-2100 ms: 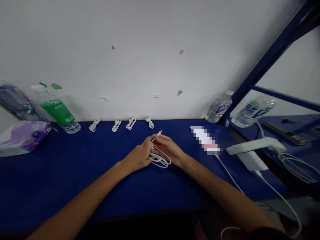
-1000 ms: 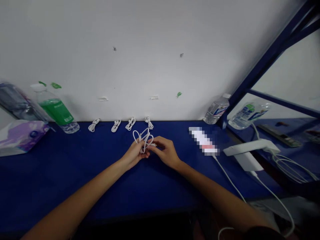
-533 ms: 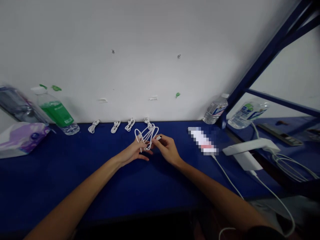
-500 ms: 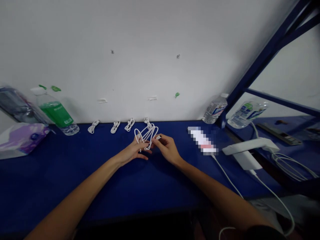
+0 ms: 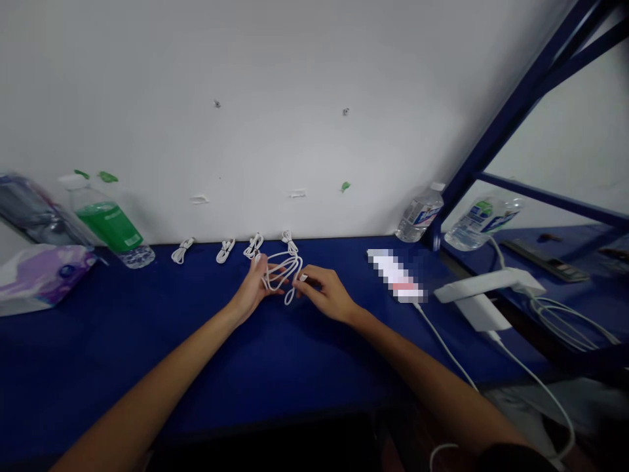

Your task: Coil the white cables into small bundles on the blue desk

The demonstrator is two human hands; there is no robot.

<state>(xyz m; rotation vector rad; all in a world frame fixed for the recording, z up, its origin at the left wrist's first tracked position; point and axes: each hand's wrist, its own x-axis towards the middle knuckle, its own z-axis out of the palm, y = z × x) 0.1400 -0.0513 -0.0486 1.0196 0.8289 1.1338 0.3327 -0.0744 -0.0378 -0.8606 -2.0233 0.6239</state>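
Observation:
A loosely looped white USB cable (image 5: 282, 270) is held between my two hands above the blue desk (image 5: 275, 367). My left hand (image 5: 253, 286) grips the loops from the left, its thumb up and fingers behind the strands. The fingertips of my right hand (image 5: 324, 292) pinch the cable close to its plug (image 5: 303, 278), and a small loop hangs below them. Behind my hands, several bundled white cables lie along the wall: one bundle (image 5: 183, 251) at the left, another bundle (image 5: 226, 250), a third bundle (image 5: 254, 245), and one bundle (image 5: 289, 243) just past the held loops.
On the left stand a green-labelled bottle (image 5: 111, 226) and a purple tissue pack (image 5: 46, 275). To the right lie a blurred-out phone (image 5: 396, 275) with a cord and a white power strip (image 5: 484, 288). Two water bottles, one bottle (image 5: 420, 215) nearer, flank the blue frame (image 5: 511, 124).
My left hand has turned thumb-up and shifted slightly left, spreading the loops sideways. My right hand has drawn the plug end slightly left and down, and a small loop now hangs beneath it.

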